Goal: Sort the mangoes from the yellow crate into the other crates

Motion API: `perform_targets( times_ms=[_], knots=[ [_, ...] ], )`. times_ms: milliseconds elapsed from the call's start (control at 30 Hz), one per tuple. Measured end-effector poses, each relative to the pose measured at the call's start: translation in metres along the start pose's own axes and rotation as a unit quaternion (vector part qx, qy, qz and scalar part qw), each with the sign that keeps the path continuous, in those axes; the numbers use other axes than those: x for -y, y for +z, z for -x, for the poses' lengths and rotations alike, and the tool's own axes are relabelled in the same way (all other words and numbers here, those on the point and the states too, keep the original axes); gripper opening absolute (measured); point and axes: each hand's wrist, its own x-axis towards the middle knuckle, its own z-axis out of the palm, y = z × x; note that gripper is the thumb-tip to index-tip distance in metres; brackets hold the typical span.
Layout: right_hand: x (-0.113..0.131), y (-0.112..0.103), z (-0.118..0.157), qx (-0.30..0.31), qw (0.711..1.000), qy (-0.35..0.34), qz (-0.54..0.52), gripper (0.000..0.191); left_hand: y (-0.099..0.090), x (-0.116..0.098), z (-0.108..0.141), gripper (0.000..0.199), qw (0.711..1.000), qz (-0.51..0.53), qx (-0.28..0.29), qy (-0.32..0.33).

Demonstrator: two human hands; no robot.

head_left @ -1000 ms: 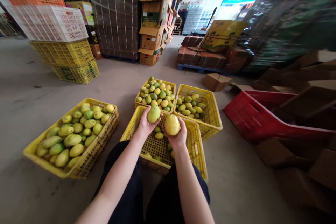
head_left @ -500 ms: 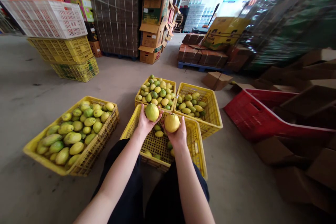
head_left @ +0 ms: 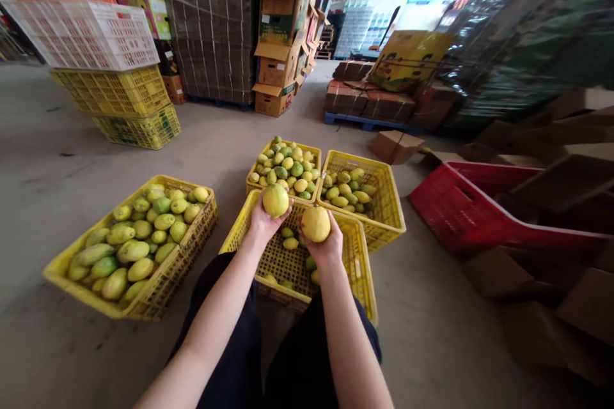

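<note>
In my left hand (head_left: 265, 222) lies a round yellow-green fruit (head_left: 275, 200), fingers curled around its side. My right hand (head_left: 328, 244) cups a rounder, yellower fruit (head_left: 315, 223) with a small dark spot at its top. Both hands are held side by side above a yellow plastic crate (head_left: 361, 255) in front of my knees. A few yellow and green fruits (head_left: 290, 243) lie on that crate's perforated bottom, partly hidden by my hands and arms. The exact kind of fruit is not clear.
Behind stand two yellow crates, one heaped with fruit (head_left: 297, 169), one partly filled (head_left: 344, 190). Another full crate (head_left: 211, 220) sits at left. A red crate (head_left: 444, 217) with cardboard is at right. Stacked crates (head_left: 115, 92), cartons (head_left: 271, 102) and a blue pallet (head_left: 364, 123) stand farther back.
The fruit in my left hand has turned, showing a yellower side, and shifted slightly left and up. The right-hand fruit has turned slightly. The crates have not moved.
</note>
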Motion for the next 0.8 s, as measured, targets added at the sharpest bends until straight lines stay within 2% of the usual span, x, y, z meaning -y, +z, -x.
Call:
perform_targets(
  times_ms=[67,200,367,433,533,633,800],
  knots=[
    [-0.004,-0.003,-0.005,0.010,1.000,-0.012,0.007,0.032,0.001,0.000,0.001,0.033,1.000,-0.001,0.004,0.018],
    [-0.009,-0.005,-0.010,-0.015,0.999,-0.039,-0.006,0.033,0.000,0.002,0.002,0.040,1.000,0.003,-0.009,0.015],
    [-0.002,0.004,0.002,-0.027,0.999,-0.030,-0.025,0.042,-0.003,0.002,0.003,0.030,0.999,0.008,-0.040,-0.006],
    [0.002,0.009,0.009,-0.016,0.999,-0.025,-0.020,0.040,-0.002,0.001,0.006,0.031,0.999,-0.028,-0.018,0.013],
    [0.004,0.016,0.017,0.043,0.998,-0.039,0.006,0.032,-0.002,0.002,0.010,0.031,0.987,-0.126,0.052,0.081],
    [0.002,0.019,0.020,0.098,0.993,-0.057,0.031,0.029,-0.004,0.006,0.013,0.032,0.953,-0.233,0.118,0.152],
    [0.001,0.018,0.020,0.124,0.990,-0.059,0.043,0.026,-0.009,0.010,0.013,0.032,0.903,-0.327,0.164,0.224]
  ],
)
